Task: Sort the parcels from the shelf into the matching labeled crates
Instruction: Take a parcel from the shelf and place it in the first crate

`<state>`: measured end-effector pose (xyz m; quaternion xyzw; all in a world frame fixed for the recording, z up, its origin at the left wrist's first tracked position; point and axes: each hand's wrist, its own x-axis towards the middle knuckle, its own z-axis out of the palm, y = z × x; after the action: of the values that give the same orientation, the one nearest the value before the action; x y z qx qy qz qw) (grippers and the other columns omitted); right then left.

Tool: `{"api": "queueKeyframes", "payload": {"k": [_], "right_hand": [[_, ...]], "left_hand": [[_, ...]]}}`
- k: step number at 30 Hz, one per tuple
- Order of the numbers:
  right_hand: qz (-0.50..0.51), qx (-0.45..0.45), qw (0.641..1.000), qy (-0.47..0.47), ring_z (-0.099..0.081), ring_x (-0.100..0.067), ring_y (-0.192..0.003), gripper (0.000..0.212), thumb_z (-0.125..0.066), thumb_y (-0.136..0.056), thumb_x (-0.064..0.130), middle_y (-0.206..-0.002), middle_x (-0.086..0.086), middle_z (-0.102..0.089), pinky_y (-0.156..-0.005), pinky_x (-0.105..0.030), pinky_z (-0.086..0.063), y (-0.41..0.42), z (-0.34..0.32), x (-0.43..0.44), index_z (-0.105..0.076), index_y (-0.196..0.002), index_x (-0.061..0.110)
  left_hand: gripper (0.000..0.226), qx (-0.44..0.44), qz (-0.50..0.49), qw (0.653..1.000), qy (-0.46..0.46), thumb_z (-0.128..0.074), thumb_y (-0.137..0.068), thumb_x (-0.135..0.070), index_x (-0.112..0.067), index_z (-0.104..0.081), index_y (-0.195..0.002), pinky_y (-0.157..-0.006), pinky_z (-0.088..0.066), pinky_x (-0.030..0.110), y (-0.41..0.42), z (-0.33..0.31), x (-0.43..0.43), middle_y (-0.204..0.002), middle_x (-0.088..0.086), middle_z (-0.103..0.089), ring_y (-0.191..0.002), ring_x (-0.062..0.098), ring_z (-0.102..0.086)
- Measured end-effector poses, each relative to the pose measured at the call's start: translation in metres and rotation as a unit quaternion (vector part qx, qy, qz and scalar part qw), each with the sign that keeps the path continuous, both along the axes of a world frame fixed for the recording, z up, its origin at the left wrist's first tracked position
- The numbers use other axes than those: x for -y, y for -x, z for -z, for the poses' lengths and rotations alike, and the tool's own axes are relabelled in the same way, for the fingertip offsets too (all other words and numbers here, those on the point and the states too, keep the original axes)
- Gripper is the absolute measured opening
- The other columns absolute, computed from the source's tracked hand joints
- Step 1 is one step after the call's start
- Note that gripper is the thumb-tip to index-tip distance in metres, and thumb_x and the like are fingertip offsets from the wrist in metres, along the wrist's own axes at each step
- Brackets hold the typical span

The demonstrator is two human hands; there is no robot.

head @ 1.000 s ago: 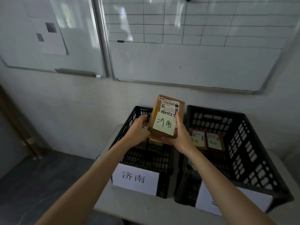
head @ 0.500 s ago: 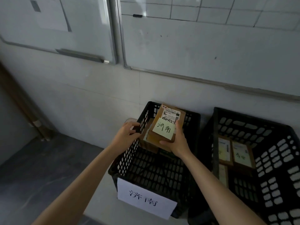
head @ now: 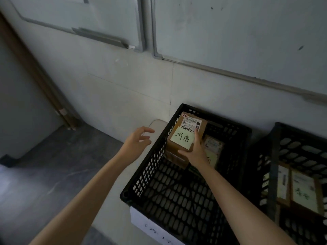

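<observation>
A brown cardboard parcel with a shipping label and a yellow handwritten note sits inside the far left part of a black lattice crate. My right hand grips the parcel's near right corner. The parcel rests on top of another brown parcel. A further labelled parcel lies to its right in the same crate. My left hand hovers outside the crate's left wall, fingers spread, holding nothing. A white paper label hangs on the crate's front.
A second black crate stands to the right, with labelled parcels inside. Both crates rest on a pale table against the wall. Whiteboards hang above. Dark floor lies to the left.
The parcel has gone down into the left crate. My left hand has let go of it and moved out to the left of the crate. The view has tilted downward and closer.
</observation>
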<state>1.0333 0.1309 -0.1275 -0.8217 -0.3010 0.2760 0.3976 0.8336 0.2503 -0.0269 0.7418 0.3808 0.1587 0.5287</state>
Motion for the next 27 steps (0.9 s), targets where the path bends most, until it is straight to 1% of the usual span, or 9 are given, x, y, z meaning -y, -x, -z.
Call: {"api": "queueKeyframes", "payload": {"k": [4,11,12,15,17,19,21,24,27], "right_hand": [[0.023,0.030,0.999,0.014,-0.041,-0.030,-0.134,0.130,-0.085,-0.071,0.022,-0.154,-0.009,-0.032,-0.102,-0.056,-0.044,-0.001,0.009,-0.007,0.017,-0.140,0.063],[0.042,0.068,0.996,0.042,-0.044,-0.033,-0.131,0.133,-0.087,-0.067,0.029,-0.156,-0.013,-0.026,-0.090,-0.054,-0.051,0.001,0.010,-0.014,0.022,-0.132,0.070],[0.037,0.071,0.996,0.047,-0.043,-0.034,-0.132,0.134,-0.087,-0.067,0.030,-0.157,-0.013,-0.025,-0.091,-0.054,-0.051,0.001,0.009,-0.014,0.023,-0.132,0.069],[0.021,0.064,0.996,0.066,-0.036,-0.037,-0.137,0.131,-0.087,-0.068,0.034,-0.159,-0.015,-0.010,-0.100,-0.054,-0.046,0.000,0.004,-0.015,0.019,-0.143,0.057],[0.000,0.040,0.997,0.065,-0.027,-0.038,-0.142,0.135,-0.087,-0.062,0.042,-0.160,-0.015,-0.003,-0.107,-0.057,-0.039,-0.002,0.004,-0.015,0.022,-0.140,0.060],[-0.017,0.013,0.998,0.066,-0.019,-0.038,-0.146,0.143,-0.084,-0.043,0.062,-0.163,-0.012,-0.001,-0.112,-0.061,-0.030,-0.011,0.013,-0.016,0.031,-0.128,0.069],[-0.032,0.002,0.997,0.074,-0.011,-0.036,-0.149,0.147,-0.083,-0.042,0.066,-0.163,-0.012,0.007,-0.117,-0.058,-0.020,-0.008,-0.006,-0.012,0.032,-0.133,0.060],[-0.027,0.005,0.996,0.082,-0.003,-0.034,-0.149,0.129,-0.084,-0.069,0.043,-0.163,-0.013,0.006,-0.118,-0.054,-0.014,-0.007,-0.032,-0.003,0.012,-0.154,0.033],[-0.009,0.020,0.999,0.048,-0.028,-0.030,-0.144,0.108,-0.084,-0.072,0.034,-0.155,-0.009,-0.031,-0.112,-0.045,-0.031,-0.006,-0.061,0.013,-0.015,-0.154,0.024]], "left_hand": [[0.032,-0.010,-0.007,1.000,-0.014,-0.053,-0.094,-0.006,-0.036,-0.058,-0.102,-0.092,-0.046,0.031,-0.005,0.001,-0.001,-0.124,-0.002,-0.058,-0.115,0.015,-0.057],[0.024,-0.030,-0.006,0.999,-0.017,-0.051,-0.096,-0.009,-0.023,-0.059,-0.115,-0.087,-0.047,0.040,-0.010,-0.004,0.003,-0.122,-0.001,-0.058,-0.110,0.038,-0.052],[0.024,-0.031,-0.005,0.999,-0.015,-0.051,-0.096,-0.009,-0.023,-0.059,-0.115,-0.086,-0.048,0.040,-0.009,-0.004,0.003,-0.123,-0.001,-0.059,-0.110,0.037,-0.052],[0.025,-0.019,0.007,1.000,-0.013,-0.051,-0.096,-0.010,-0.025,-0.059,-0.114,-0.079,-0.043,0.021,-0.008,0.000,0.003,-0.122,-0.002,-0.059,-0.112,0.017,-0.057],[0.025,-0.019,0.016,1.000,-0.016,-0.051,-0.096,-0.010,-0.023,-0.059,-0.117,-0.076,-0.041,0.014,-0.007,-0.001,0.004,-0.122,-0.004,-0.058,-0.106,0.010,-0.056],[0.026,-0.018,0.025,0.999,-0.022,-0.051,-0.096,-0.010,-0.021,-0.058,-0.119,-0.079,-0.038,0.011,-0.006,-0.002,0.005,-0.124,-0.007,-0.057,-0.112,0.008,-0.054],[0.027,-0.019,0.034,0.999,-0.025,-0.051,-0.097,-0.011,-0.020,-0.057,-0.121,-0.080,-0.036,0.012,-0.004,-0.004,0.007,-0.125,-0.008,-0.055,-0.115,0.007,-0.051],[0.027,-0.020,0.038,0.999,-0.029,-0.050,-0.097,-0.011,-0.020,-0.057,-0.121,-0.079,-0.036,0.010,-0.001,-0.006,0.007,-0.123,-0.009,-0.055,-0.114,0.007,-0.051],[0.026,-0.020,0.053,0.997,-0.045,-0.051,-0.096,-0.010,-0.021,-0.056,-0.120,-0.083,-0.038,0.016,-0.001,-0.009,0.009,-0.124,-0.008,-0.056,-0.114,0.010,-0.054]]}}
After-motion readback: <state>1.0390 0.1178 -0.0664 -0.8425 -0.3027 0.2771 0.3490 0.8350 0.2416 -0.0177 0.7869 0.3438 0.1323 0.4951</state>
